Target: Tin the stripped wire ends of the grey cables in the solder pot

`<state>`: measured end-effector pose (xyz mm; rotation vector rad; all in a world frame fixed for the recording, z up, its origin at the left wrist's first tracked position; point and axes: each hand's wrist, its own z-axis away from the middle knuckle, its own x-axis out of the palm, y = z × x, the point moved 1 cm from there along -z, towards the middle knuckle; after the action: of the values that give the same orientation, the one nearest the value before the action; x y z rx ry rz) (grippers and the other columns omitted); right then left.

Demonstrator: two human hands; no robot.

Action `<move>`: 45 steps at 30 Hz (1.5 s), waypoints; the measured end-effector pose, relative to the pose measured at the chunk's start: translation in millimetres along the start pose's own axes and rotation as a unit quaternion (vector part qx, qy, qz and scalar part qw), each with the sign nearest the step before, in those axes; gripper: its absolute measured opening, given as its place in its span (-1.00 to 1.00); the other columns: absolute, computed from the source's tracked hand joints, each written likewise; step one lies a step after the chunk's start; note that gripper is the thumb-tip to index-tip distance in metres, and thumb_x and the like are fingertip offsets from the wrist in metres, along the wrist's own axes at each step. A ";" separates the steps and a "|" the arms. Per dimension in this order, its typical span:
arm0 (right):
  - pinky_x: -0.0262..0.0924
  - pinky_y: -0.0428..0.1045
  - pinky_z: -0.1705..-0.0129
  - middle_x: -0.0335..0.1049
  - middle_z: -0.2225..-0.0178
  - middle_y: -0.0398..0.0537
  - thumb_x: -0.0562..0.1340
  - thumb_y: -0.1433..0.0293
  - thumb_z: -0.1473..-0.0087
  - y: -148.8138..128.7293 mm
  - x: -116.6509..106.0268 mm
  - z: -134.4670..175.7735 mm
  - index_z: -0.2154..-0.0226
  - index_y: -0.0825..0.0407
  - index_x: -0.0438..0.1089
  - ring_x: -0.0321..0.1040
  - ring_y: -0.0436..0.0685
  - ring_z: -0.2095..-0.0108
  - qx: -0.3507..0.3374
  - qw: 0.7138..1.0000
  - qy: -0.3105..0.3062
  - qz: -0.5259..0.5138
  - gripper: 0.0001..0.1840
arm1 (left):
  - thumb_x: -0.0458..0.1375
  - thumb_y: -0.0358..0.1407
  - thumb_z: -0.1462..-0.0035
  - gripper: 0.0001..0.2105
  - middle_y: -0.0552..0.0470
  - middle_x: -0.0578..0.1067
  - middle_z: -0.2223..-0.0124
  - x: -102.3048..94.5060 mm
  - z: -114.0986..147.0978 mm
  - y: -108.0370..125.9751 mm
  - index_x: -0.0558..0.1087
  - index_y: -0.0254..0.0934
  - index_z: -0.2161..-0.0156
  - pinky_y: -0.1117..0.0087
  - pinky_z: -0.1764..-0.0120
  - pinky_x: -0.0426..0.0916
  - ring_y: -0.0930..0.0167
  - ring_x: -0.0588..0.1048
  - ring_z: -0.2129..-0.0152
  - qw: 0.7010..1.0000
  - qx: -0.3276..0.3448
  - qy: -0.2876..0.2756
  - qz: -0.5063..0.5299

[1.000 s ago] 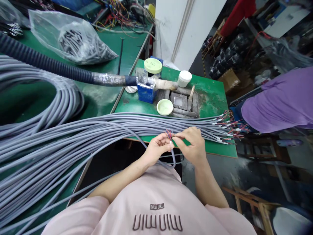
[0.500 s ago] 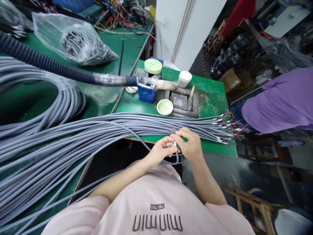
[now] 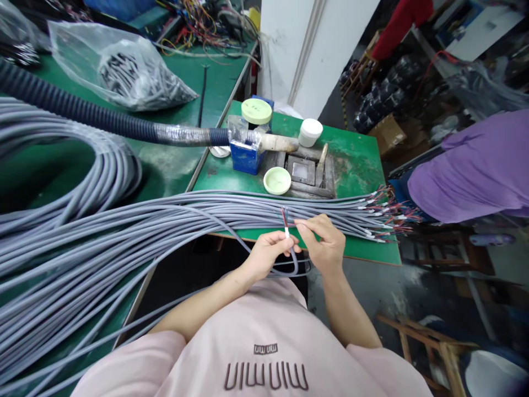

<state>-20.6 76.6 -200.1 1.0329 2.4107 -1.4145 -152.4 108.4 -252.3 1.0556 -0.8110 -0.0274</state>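
Note:
My left hand [image 3: 270, 251] pinches a grey cable [image 3: 293, 259] close to its end, just below a white sleeve [image 3: 287, 232]. Out of the sleeve fan thin wires [image 3: 284, 216], red and dark ones among them, pointing up and away from me. Just right of these wires is my right hand [image 3: 324, 240], thumb and forefinger brought together in a pinch. A small gap shows between its fingertips and the wires, and I see nothing held in it. Behind both hands a thick bundle of similar grey cables [image 3: 231, 212] lies across the green table.
A small square pot [image 3: 303, 170] sits set into the table, with a scraper-like stick [image 3: 322, 160] beside it. Around it are a pale green dish [image 3: 277, 181], a white tub [image 3: 310, 132] and a hose [image 3: 182, 135]. A person in purple [image 3: 471, 165] is at the right.
My right hand has drawn off the wires and shifted slightly right. The wires, bunched between my fingers before, now stand spread and in plain sight, the cable end a little further left.

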 end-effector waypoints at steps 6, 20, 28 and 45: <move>0.30 0.14 0.15 0.52 0.26 -0.09 0.20 0.50 -0.11 7.3 -12.4 1.3 0.10 -0.14 0.47 0.41 0.15 0.24 -0.120 0.992 -0.042 -0.006 -0.67 | 0.43 -0.09 0.24 -0.62 -0.03 0.54 0.51 -0.5 0.4 6.9 0.57 -0.39 0.40 0.52 0.45 0.31 0.53 0.41 0.60 0.996 -0.048 -0.017 0.068; 0.22 0.24 -0.09 0.43 -0.02 -0.02 0.18 0.41 -0.17 14.6 -22.0 1.7 0.03 -0.14 0.40 0.29 0.23 -0.09 -0.282 0.951 -0.068 0.109 -0.69 | 0.33 -0.09 0.02 -0.65 -0.05 0.54 0.32 2.5 7.5 25.5 0.58 -0.31 0.18 0.49 0.34 0.37 0.51 0.44 0.47 0.995 0.062 -0.062 0.037; 0.37 0.12 0.13 0.51 0.22 0.00 0.13 0.37 -0.24 34.1 -47.7 -44.9 0.16 0.02 0.42 0.48 0.18 0.20 -0.104 0.967 0.214 0.090 -0.81 | 0.28 -0.33 -0.04 -0.78 -0.15 0.59 0.30 11.4 54.7 71.1 0.56 -0.29 0.15 0.38 0.25 0.46 0.32 0.55 0.38 0.831 0.162 -0.504 -0.172; 0.41 0.05 0.19 0.47 0.33 -0.07 0.09 0.22 -0.26 31.6 5.0 -87.8 0.23 -0.01 0.34 0.50 0.13 0.26 -0.039 0.993 0.105 -0.034 -0.78 | 0.13 -0.31 -0.17 -0.80 -0.01 0.58 0.16 -32.6 -23.0 33.1 0.46 -0.25 0.10 0.12 -0.10 0.14 0.32 0.48 0.15 0.598 0.487 0.137 -0.621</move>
<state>12.9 160.8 -177.4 1.1423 2.6486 -1.2770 -173.3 155.7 -250.8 2.4485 0.4865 -0.6609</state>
